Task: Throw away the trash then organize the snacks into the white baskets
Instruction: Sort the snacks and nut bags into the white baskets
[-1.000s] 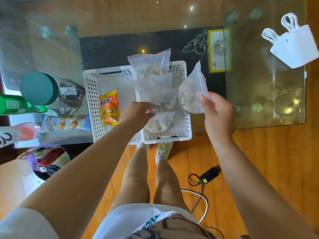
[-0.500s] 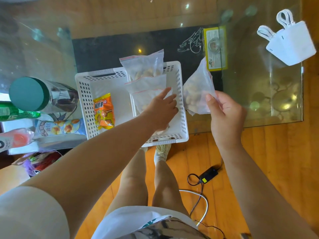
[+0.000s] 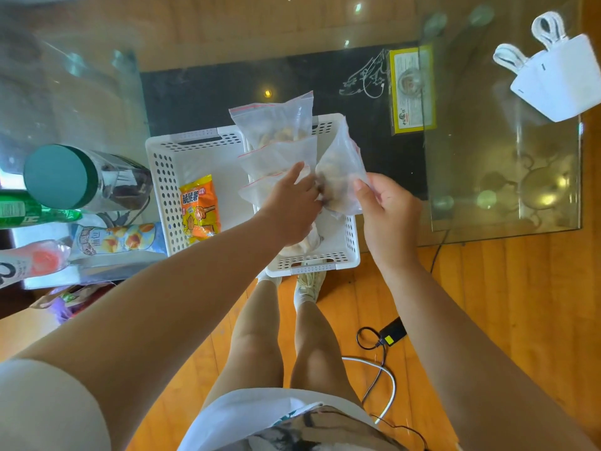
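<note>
One bag (image 3: 341,170) moved in from beside basket (image 3: 353,236), now over its right side, pinched by right hand (image 3: 388,216). Left hand (image 3: 292,203), fingers straight, pressing filed bags (image 3: 276,157) aside, touching new bag. Gap likely being made; drop-in next. Chips (image 3: 200,206) in left basket (image 3: 162,177). More snacks (image 3: 117,239) left on surface (image 3: 504,125).

A glass table (image 3: 507,203) stood over a warm orange wooden floor (image 3: 507,304), with a black mat (image 3: 208,92) showing beneath it. Bright light glinted off the glass, and a black cable (image 3: 374,340) lay coiled on the boards.
</note>
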